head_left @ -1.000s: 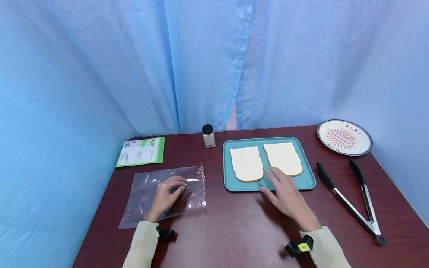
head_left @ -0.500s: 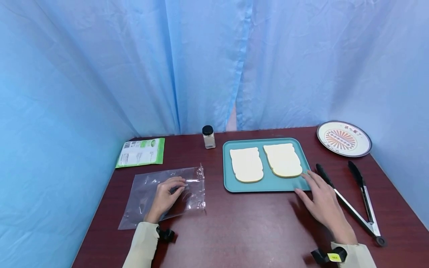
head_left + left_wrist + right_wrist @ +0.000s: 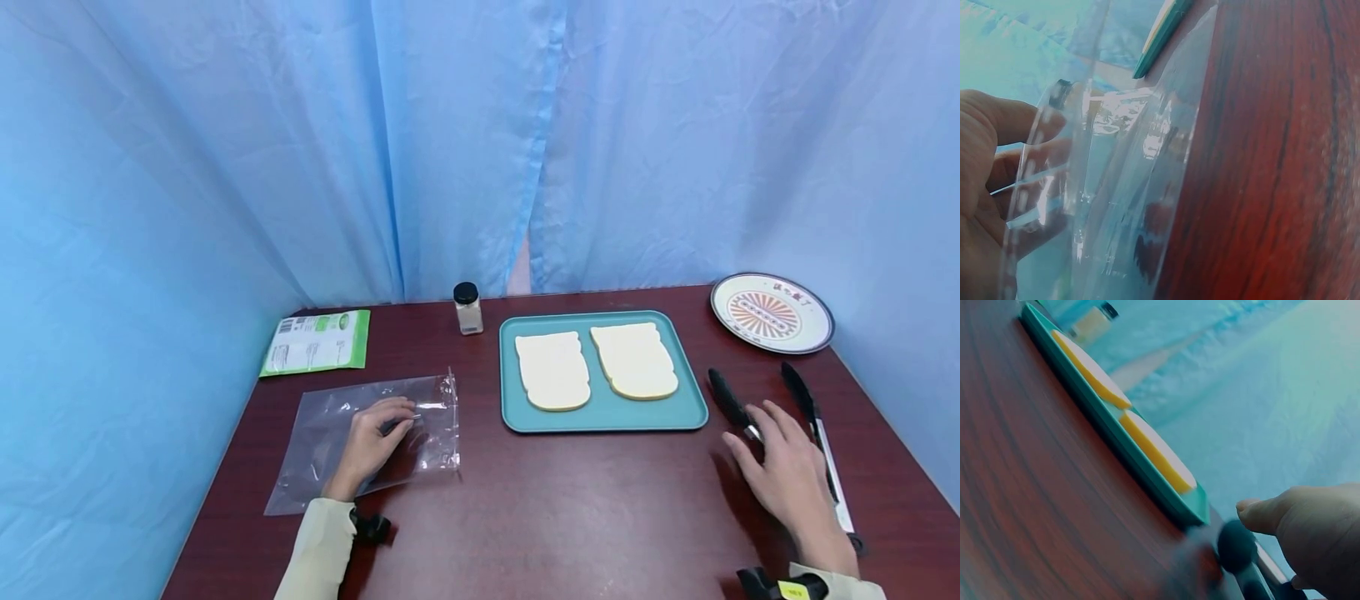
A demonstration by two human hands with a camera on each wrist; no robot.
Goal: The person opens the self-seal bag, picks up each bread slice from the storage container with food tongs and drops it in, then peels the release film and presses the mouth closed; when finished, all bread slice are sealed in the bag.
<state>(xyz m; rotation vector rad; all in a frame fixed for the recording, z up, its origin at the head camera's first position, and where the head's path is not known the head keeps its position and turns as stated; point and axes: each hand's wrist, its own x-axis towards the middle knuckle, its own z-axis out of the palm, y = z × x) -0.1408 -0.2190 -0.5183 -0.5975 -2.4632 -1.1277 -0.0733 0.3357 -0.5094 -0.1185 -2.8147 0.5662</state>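
On the left of the head view, my left hand [image 3: 371, 442] lies over a clear plastic bag [image 3: 315, 454] and seems to pinch a fold of it between thumb and fingers. In the left wrist view, the thumb and fingers show partly through the bag's shiny film [image 3: 1116, 187]. My right hand [image 3: 795, 479] hovers with loosely spread fingers over the tongs [image 3: 723, 393], hiding much of one arm. The tongs have black tips and steel arms, and stand spread apart. In the right wrist view, the thumb [image 3: 1263, 515] is beside a blurred black part of the tongs.
Two bread slices [image 3: 553, 371] lie side by side on a teal tray [image 3: 600, 423]. A patterned plate [image 3: 731, 321] is at the back right, a black-capped jar [image 3: 468, 315] behind the tray, a green-and-white packet [image 3: 315, 342] at back left. Blue curtains surround the dark red table [image 3: 570, 508].
My right hand has moved rightward, from the front of the tray to above the tongs. My left hand and the plastic bag have stayed in place.
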